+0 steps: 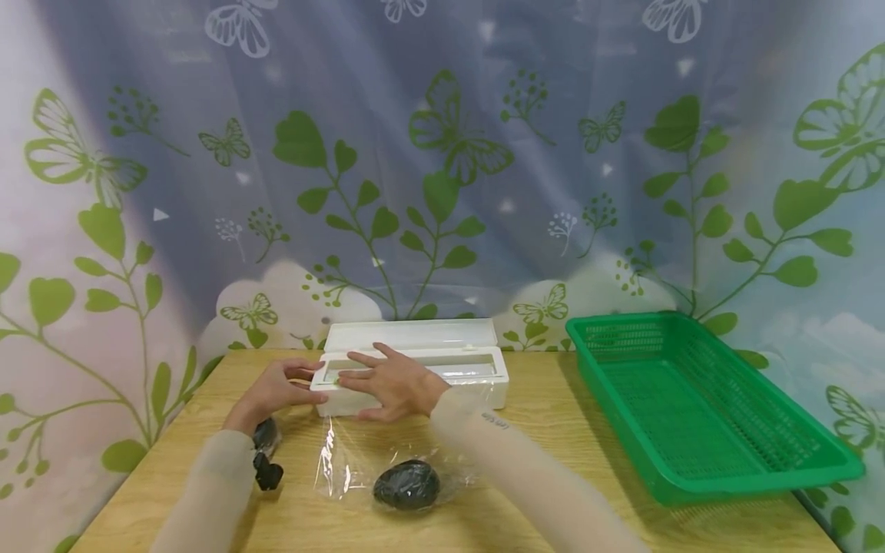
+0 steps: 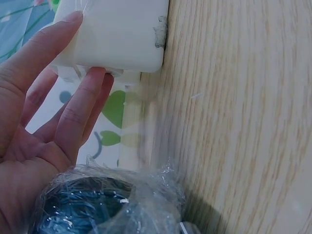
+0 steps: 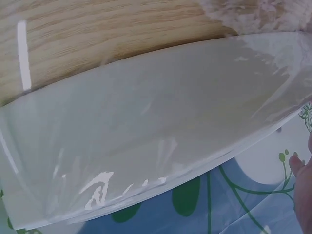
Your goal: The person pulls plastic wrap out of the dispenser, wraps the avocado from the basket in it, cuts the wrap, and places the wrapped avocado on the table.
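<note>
A white cling film dispenser [image 1: 415, 398] lies across the table with its lid [image 1: 415, 336] tipped back. My left hand [image 1: 280, 390] holds its left end, thumb on the front and fingers round the end. Over the left part of the dispenser, my right hand [image 1: 394, 386] lies with fingers spread, fingertips on the cutting edge area. Clear film [image 1: 346, 461] runs from the dispenser down over the table. On the film's near part sits a dark oval avocado-like thing [image 1: 408, 485]. In the left wrist view, a similar dark thing in film [image 2: 87, 204] sits below my left hand.
A green plastic basket [image 1: 750, 485] stands on the right side of the wooden table [image 1: 553, 461]. A patterned curtain [image 1: 525, 253] hangs right behind the table's far edge. A small black device [image 1: 266, 471] is at the left wrist.
</note>
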`<state>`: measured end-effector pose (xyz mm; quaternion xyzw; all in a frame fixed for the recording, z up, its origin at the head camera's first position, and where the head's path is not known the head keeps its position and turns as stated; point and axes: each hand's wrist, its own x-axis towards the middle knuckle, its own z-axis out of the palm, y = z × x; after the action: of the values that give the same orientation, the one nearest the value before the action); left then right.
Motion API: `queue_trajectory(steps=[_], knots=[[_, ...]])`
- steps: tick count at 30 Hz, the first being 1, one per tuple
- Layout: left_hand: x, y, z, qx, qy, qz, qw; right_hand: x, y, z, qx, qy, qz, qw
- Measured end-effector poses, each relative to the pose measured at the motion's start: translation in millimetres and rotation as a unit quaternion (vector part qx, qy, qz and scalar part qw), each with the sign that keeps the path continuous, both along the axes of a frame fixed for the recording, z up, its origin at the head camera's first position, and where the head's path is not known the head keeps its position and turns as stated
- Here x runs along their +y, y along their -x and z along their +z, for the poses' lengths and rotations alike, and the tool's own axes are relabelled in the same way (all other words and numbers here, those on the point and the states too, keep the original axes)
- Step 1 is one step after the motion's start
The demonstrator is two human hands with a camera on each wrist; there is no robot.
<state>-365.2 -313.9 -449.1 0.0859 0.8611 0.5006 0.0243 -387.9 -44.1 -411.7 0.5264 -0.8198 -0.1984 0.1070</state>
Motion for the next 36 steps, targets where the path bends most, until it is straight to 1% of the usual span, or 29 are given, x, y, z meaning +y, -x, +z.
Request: queue_trajectory(steps=[7, 16, 23, 27, 32, 36], knots=[[-1.7, -0.2, -0.5, -0.009, 0.007, 0.008, 0.9999, 14.2, 1.4, 0.9, -0.008, -0.001, -0.001, 1.0], [-1.9, -2.7, -0.9, -0.004, 0.009, 0.008, 0.9999, 30.0, 3.3, 1.4, -0.013, -0.001, 0.001, 1.0], [0.5, -1.6, 1.5, -0.001, 0.017, 0.013, 0.9998, 35.6, 5.0, 1.7, -0.024, 0.014, 0.006, 1.0], [1.7, -1.2, 2.8, -0.003, 0.018, 0.011, 0.9998, 39.1, 5.3, 3.2, -0.027, 0.021, 0.007, 0.999], [1.8, -1.4, 3.1, -0.002, 0.016, 0.012, 0.9998, 46.0, 4.4, 5.9, -0.031, 0.021, 0.003, 0.999], [0.2, -4.0, 2.3, -0.002, 0.016, 0.011, 0.9998, 50.8, 3.3, 6.1, -0.035, 0.017, 0.002, 0.999]])
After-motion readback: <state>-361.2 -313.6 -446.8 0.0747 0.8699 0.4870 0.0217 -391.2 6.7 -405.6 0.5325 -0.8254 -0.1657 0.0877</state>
